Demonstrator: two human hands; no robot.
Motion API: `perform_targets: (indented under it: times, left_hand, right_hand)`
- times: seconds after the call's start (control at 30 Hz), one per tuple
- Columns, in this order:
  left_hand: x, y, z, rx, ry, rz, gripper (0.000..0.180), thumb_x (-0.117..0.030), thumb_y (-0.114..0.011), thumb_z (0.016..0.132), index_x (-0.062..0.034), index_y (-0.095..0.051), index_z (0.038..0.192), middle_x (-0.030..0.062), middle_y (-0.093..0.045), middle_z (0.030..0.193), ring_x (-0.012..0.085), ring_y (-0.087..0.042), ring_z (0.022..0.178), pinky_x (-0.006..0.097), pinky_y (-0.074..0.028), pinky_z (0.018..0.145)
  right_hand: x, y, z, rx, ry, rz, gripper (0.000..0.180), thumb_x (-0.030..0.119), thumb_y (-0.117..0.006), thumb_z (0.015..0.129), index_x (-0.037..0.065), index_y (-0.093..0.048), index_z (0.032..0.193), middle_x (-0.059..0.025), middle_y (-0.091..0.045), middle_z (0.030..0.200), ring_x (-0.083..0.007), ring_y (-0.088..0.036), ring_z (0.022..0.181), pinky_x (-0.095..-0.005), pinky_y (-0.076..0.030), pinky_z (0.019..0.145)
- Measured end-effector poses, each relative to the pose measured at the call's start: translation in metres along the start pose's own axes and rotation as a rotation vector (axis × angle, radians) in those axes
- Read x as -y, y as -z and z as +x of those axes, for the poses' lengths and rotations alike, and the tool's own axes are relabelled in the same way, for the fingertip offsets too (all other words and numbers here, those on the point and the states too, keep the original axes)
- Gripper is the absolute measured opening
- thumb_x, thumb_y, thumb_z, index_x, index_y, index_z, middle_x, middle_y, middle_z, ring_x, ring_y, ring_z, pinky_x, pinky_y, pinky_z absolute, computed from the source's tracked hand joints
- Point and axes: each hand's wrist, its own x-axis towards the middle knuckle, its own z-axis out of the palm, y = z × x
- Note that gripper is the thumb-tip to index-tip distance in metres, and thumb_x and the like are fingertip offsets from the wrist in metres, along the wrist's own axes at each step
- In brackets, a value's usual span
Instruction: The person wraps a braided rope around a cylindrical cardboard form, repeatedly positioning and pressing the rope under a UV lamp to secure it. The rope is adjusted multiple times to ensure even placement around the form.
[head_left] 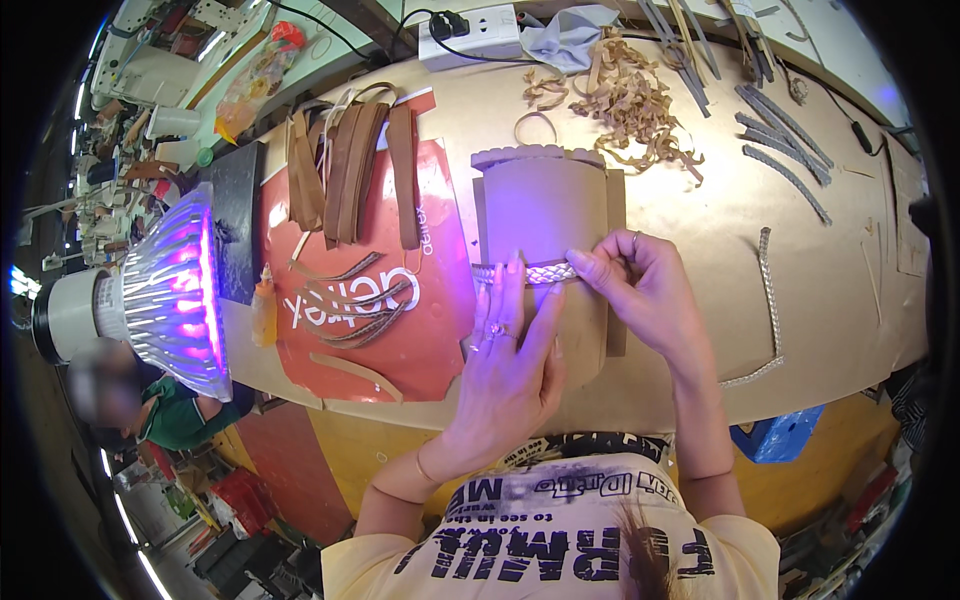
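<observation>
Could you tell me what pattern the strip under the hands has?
The strip is braided, pale under violet light; the head view shows it.
</observation>
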Motion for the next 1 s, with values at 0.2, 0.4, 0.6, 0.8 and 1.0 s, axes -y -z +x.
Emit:
perform_targets:
  times: [0.2, 0.4, 0.6, 0.8, 1.0]
  left_hand:
    - [0.002, -0.007, -0.001, -0.098, -0.009, -0.031, 0.056, -0.005, -0.058, 0.084, 0.0005, -0.045, 0.139, 0.0341, -0.029, 0.149, 0.0512, -0.029, 0.138, 0.057, -0.032, 0.109]
    - [0.001, -0.007, -0.002, -0.177, -0.023, -0.082, 0.050, -0.005, -0.059, 0.084, -0.0012, -0.051, 0.133, 0.0307, -0.036, 0.147, 0.0480, -0.040, 0.132, 0.051, -0.039, 0.105]
    - [0.006, -0.004, -0.002, -0.343, -0.077, -0.018, 0.044, -0.008, -0.062, 0.086, -0.0055, -0.056, 0.129, 0.0217, -0.049, 0.140, 0.0379, -0.051, 0.124, 0.045, -0.043, 0.099]
    - [0.024, -0.013, 0.003, -0.550, -0.055, -0.224, 0.029, -0.012, -0.063, 0.089, -0.0068, -0.061, 0.117, 0.0145, -0.061, 0.116, 0.0332, -0.059, 0.105, 0.044, -0.045, 0.092]
    - [0.036, -0.017, -0.005, -0.615, -0.077, -0.034, 0.022, -0.014, -0.064, 0.089, -0.0086, -0.065, 0.110, 0.0106, -0.063, 0.101, 0.0302, -0.060, 0.095, 0.042, -0.046, 0.087]
  right_hand:
    - [-0.019, -0.004, 0.006, -0.052, -0.015, 0.124, 0.046, 0.030, -0.079, 0.084, 0.012, -0.040, 0.067, 0.0078, -0.037, 0.061, -0.0023, -0.031, 0.056, -0.0229, -0.026, 0.046]
    - [-0.027, 0.002, 0.008, -0.047, -0.089, 0.267, 0.039, 0.030, -0.075, 0.088, 0.012, -0.042, 0.075, 0.0078, -0.040, 0.063, -0.0012, -0.032, 0.057, -0.0204, -0.027, 0.048]
    - [0.014, -0.008, -0.026, -0.287, 0.245, 0.263, 0.023, 0.024, -0.064, 0.097, 0.009, -0.049, 0.087, 0.0050, -0.046, 0.069, -0.0009, -0.038, 0.062, -0.0191, -0.030, 0.053]
    - [0.071, -0.033, -0.126, 0.672, 0.522, 0.699, 0.051, 0.054, -0.052, 0.096, 0.007, -0.046, 0.113, -0.0104, -0.058, 0.085, -0.0173, -0.052, 0.070, -0.0280, -0.040, 0.065]
    - [0.124, -0.096, -0.219, 1.070, -0.443, 1.701, 0.091, 0.071, -0.067, 0.073, -0.009, -0.048, 0.114, -0.0138, -0.063, 0.085, -0.0238, -0.064, 0.071, -0.0341, -0.052, 0.063]
